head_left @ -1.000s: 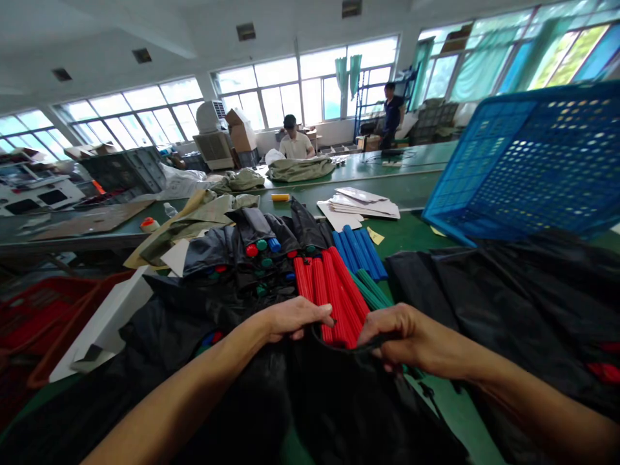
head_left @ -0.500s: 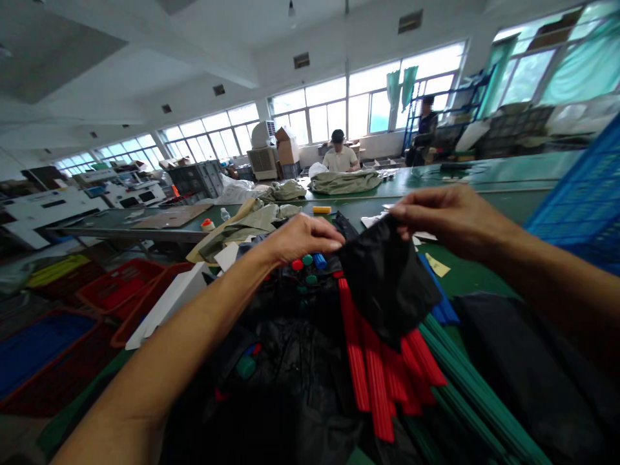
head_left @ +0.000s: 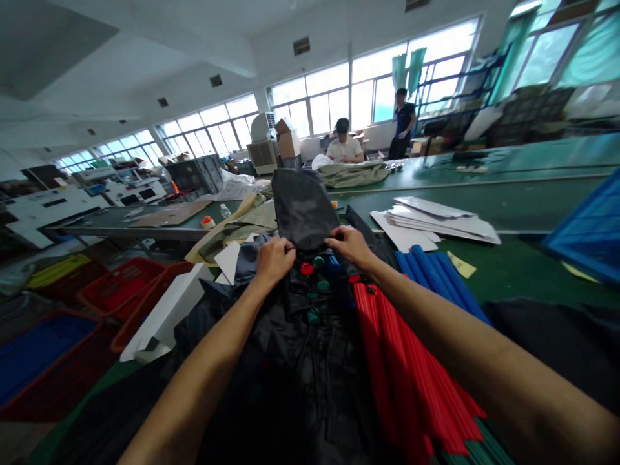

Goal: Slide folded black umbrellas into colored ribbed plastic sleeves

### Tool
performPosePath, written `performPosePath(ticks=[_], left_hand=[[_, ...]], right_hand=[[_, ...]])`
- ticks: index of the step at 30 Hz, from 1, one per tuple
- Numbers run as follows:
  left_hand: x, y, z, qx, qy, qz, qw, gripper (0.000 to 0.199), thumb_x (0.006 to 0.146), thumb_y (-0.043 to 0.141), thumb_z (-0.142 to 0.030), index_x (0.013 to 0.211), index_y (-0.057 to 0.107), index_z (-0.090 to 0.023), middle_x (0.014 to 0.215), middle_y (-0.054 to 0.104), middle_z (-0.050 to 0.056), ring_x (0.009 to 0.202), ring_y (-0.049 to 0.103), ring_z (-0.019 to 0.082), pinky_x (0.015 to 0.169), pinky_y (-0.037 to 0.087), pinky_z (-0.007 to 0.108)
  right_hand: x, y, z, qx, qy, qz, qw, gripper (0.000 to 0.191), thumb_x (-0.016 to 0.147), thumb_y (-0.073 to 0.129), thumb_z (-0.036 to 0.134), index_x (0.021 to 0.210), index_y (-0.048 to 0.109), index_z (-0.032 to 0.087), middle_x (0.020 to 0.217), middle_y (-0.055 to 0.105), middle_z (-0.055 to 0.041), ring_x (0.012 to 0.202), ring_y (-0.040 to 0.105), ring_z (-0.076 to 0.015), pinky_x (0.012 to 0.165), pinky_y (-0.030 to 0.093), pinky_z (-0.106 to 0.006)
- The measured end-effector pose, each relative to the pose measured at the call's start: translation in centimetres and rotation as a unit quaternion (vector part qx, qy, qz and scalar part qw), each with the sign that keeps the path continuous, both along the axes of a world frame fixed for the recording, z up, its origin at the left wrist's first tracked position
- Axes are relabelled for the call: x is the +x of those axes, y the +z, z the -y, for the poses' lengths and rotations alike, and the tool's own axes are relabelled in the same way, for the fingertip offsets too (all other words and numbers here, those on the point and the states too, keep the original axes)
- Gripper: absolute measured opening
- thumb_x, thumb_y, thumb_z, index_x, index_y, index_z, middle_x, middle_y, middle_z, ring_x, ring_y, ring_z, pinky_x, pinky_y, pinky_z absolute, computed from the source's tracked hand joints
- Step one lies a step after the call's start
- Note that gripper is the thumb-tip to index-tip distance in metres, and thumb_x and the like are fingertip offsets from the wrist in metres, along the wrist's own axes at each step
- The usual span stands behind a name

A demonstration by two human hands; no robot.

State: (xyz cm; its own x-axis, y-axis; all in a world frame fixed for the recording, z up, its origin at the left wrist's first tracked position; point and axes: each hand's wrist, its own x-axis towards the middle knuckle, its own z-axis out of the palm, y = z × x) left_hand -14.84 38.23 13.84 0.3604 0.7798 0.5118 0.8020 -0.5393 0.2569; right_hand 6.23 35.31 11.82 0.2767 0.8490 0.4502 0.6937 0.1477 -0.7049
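Observation:
A small black fabric piece, rounded at its far end, stands up above the pile in the middle. My left hand pinches its near left corner, and at its near right corner my right hand does the same. Just below the hands, red, green and blue round caps show among dark fabric. Red ribbed strips lie under my right forearm, with green strips partly hidden beneath them. Beyond that forearm are blue strips.
White card sheets are stacked on the green table, near a blue mesh crate. A white box sits at left, beside red crates on the floor. Two people are at the far side, one seated and one standing.
Both hands have swung the black fabric piece from hanging down to standing up, its free end away from me. My right hand has come left and closer to my left hand.

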Motion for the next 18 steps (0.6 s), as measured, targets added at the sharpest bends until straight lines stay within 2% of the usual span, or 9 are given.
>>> performPosePath(ticks=[2, 4, 7, 11, 16, 18], left_hand=[[0.2, -2.5, -0.7, -0.056, 0.024, -0.015, 0.998, 0.016, 0.076, 0.053, -0.025, 0.079, 0.069, -0.020, 0.084, 0.066, 0.005, 0.080, 0.061, 0.019, 0.076, 0.046, 0.030], [0.3, -3.6, -0.8, -0.062, 0.041, -0.012, 0.997, 0.017, 0.076, 0.053, -0.028, 0.080, 0.068, -0.021, 0.087, 0.065, 0.006, 0.080, 0.061, 0.020, 0.074, 0.045, 0.030], [0.6, -3.9, -0.5, -0.006, 0.077, 0.004, 0.997, 0.014, 0.075, 0.054, -0.027, 0.077, 0.066, -0.020, 0.091, 0.060, 0.008, 0.088, 0.058, 0.023, 0.075, 0.045, 0.032], [1.0, -3.8, -0.7, 0.041, 0.117, 0.039, 0.992, 0.013, 0.074, 0.052, -0.026, 0.071, 0.061, -0.018, 0.091, 0.059, 0.010, 0.093, 0.056, 0.026, 0.081, 0.045, 0.035], [1.3, -4.4, -1.6, -0.040, 0.167, 0.135, 0.976, 0.017, 0.074, 0.048, -0.028, 0.068, 0.061, -0.018, 0.076, 0.063, 0.009, 0.084, 0.060, 0.026, 0.081, 0.045, 0.037], [1.2, -4.6, -1.7, -0.090, 0.177, 0.192, 0.961, 0.020, 0.074, 0.050, -0.033, 0.067, 0.062, -0.018, 0.070, 0.064, 0.008, 0.079, 0.062, 0.025, 0.076, 0.046, 0.036]], right_hand=[[0.0, -2.0, -0.7, -0.017, 0.003, 0.009, 1.000, 0.026, 0.068, 0.073, 0.030, 0.085, 0.066, 0.011, 0.084, 0.059, -0.0063, 0.079, 0.057, -0.0193, 0.077, 0.046, -0.033], [0.0, -3.1, -1.0, -0.016, 0.010, 0.023, 1.000, 0.038, 0.065, 0.076, 0.032, 0.095, 0.065, 0.011, 0.096, 0.059, -0.0098, 0.090, 0.057, -0.0218, 0.084, 0.045, -0.034], [-0.1, -4.0, -1.1, 0.016, 0.029, 0.043, 0.999, 0.052, 0.065, 0.077, 0.036, 0.107, 0.062, 0.011, 0.110, 0.054, -0.0134, 0.105, 0.053, -0.0253, 0.094, 0.042, -0.036], [-0.6, -5.2, -1.3, 0.055, 0.032, 0.040, 0.997, 0.054, 0.067, 0.076, 0.040, 0.109, 0.060, 0.011, 0.114, 0.051, -0.0146, 0.113, 0.049, -0.0272, 0.099, 0.040, -0.039], [-1.0, -6.5, -1.2, 0.061, 0.032, 0.033, 0.997, 0.041, 0.066, 0.073, 0.024, 0.104, 0.062, 0.015, 0.115, 0.050, -0.0120, 0.111, 0.050, -0.0251, 0.099, 0.041, -0.038], [-0.9, -6.7, -1.1, 0.052, 0.029, 0.035, 0.998, 0.040, 0.065, 0.069, 0.016, 0.104, 0.063, 0.014, 0.116, 0.050, -0.0116, 0.109, 0.051, -0.0242, 0.099, 0.041, -0.036]])
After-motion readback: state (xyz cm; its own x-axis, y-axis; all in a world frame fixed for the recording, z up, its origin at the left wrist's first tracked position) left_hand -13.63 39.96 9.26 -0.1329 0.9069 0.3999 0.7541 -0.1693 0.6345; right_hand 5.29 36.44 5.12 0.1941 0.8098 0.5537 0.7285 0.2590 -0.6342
